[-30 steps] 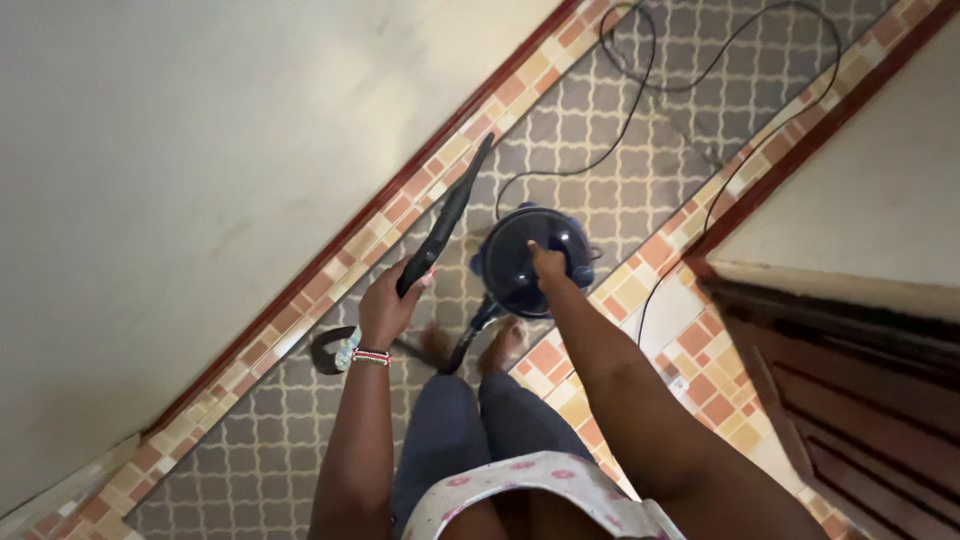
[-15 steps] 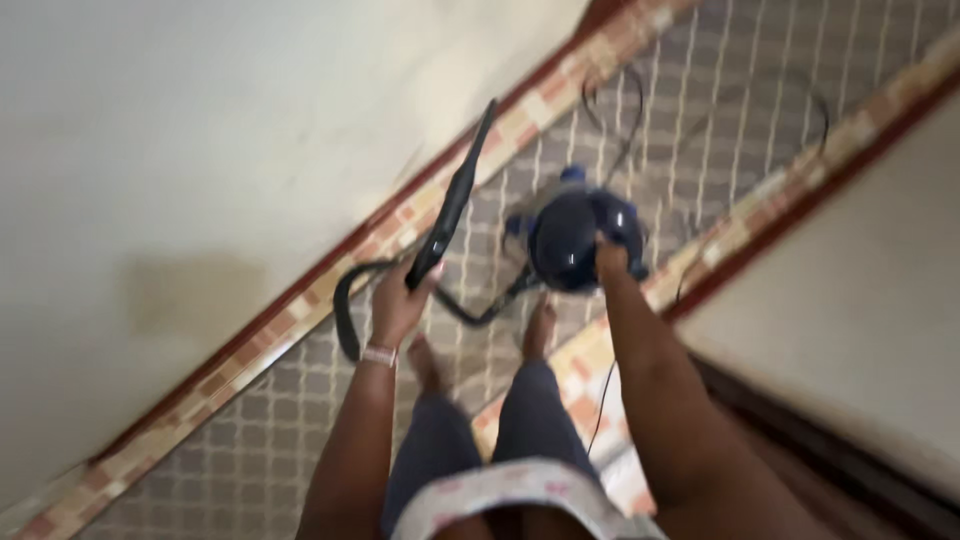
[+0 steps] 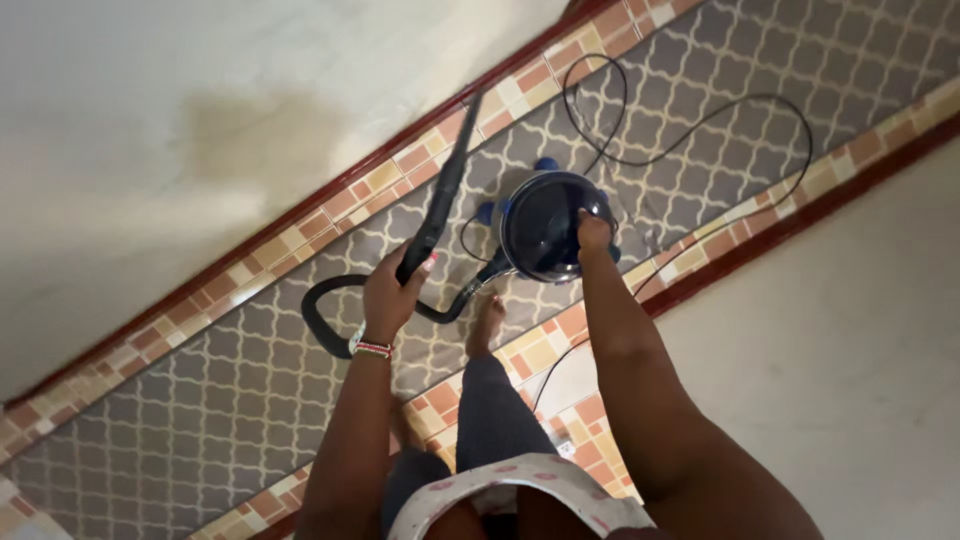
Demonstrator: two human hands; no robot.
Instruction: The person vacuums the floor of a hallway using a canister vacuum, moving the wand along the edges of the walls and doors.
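Narrow rug (image 3: 250, 400) between walls: left hand (image 3: 392, 297) grips wand (image 3: 440, 200), right hand (image 3: 594, 233) clutches vacuum (image 3: 545, 225), cord (image 3: 700, 130) looped just ahead.

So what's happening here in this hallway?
A person stands barefoot on a patterned runner in a narrow hallway, seen from above. Their left hand grips the black wand of a vacuum, and their right hand rests on top of the round blue canister. A black hose loops from the wand to the canister, and a thin power cord trails in loops across the runner beyond.
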